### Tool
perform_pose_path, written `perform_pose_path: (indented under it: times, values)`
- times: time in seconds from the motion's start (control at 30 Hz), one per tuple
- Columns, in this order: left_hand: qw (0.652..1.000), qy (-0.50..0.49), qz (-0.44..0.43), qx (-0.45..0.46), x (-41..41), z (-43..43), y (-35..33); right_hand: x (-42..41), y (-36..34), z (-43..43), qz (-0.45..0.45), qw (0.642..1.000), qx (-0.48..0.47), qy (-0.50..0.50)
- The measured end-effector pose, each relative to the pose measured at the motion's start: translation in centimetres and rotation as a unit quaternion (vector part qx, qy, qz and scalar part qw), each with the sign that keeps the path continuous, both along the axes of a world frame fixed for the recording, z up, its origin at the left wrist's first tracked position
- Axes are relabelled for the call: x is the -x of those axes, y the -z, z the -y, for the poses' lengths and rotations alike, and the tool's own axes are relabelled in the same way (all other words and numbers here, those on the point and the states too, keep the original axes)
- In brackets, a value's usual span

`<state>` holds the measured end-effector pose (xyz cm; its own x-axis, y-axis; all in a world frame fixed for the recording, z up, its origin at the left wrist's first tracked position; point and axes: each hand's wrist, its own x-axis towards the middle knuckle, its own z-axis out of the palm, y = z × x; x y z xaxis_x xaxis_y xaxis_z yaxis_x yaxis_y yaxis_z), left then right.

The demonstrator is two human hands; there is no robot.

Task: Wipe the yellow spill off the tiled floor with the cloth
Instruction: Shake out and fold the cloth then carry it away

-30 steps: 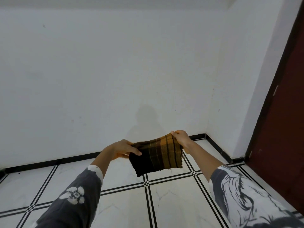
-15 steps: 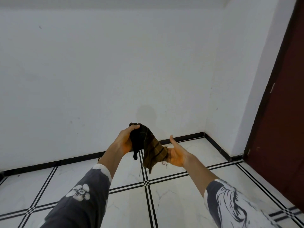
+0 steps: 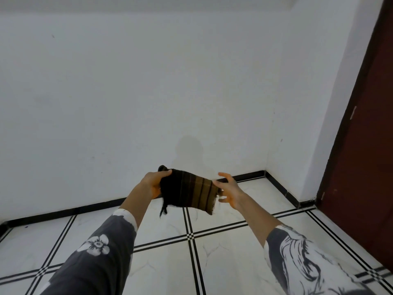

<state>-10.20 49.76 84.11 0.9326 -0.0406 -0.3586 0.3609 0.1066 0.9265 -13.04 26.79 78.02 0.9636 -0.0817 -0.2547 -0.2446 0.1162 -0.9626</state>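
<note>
White marble-look floor tiles [image 3: 223, 254] with black double-line borders meet a plain white wall [image 3: 148, 92] at a black skirting strip [image 3: 63, 212]. Held in the air above those tiles, between the two hands, is a dark brown and tan checked cloth [image 3: 191, 191]. It is folded into a rough rectangle, with its black end to the left and its tan striped end to the right. A dark tail of fabric hangs from its lower left corner.

The left hand [image 3: 153, 185] grips the black end. Its fingers [image 3: 167, 172] are curled over the top edge, and a bunched bit of cloth sticks up just beyond them. The right hand [image 3: 230, 189] is at the tan end with its fingers [image 3: 219, 184] spread and loosely bent. One fingertip touches the cloth's upper right corner and the lower fingers lie just beside its right edge, but whether they pinch it cannot be told.

Both forearms reach forward, bare from the wrist back, with the palms turned toward each other. The left arm wears a dark grey sleeve with a white flower print [image 3: 95, 248], and the right arm a grey sleeve with white swirls [image 3: 297, 258]. Well apart from the right fingers, further right, stands a dark red-brown door [image 3: 361, 167]. A soft shadow [image 3: 189, 150] lies on the wall just above the cloth.
</note>
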Motion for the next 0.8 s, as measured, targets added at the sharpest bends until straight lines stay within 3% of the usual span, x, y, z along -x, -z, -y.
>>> perform_pose_path:
  times: [0.1, 0.3, 0.37, 0.57, 0.8]
  values:
    - [0.993, 0.026, 0.027, -0.113, -0.1, -1.0, 0.4, -0.3, -1.0, 0.8, 0.023, 0.997, 0.075, 0.008]
    - [0.991, -0.032, 0.048, -0.121, -0.2, -1.6, 1.6, -1.4, -1.7, 1.5, 0.029, 0.986, 0.160, 0.026]
    - [0.990, -0.028, 0.047, -0.130, -0.4, -1.6, 1.9, -1.7, -1.8, 1.6, 0.015, 0.988, 0.153, 0.025]
    - [0.994, 0.085, 0.032, -0.065, -0.1, -1.6, 1.0, -0.7, -2.4, 1.3, 0.008, 0.999, -0.034, -0.025]
    - [0.979, 0.094, 0.112, -0.145, -0.9, -2.3, 1.2, -1.2, -1.9, 1.8, 0.039, 0.996, 0.083, -0.010]
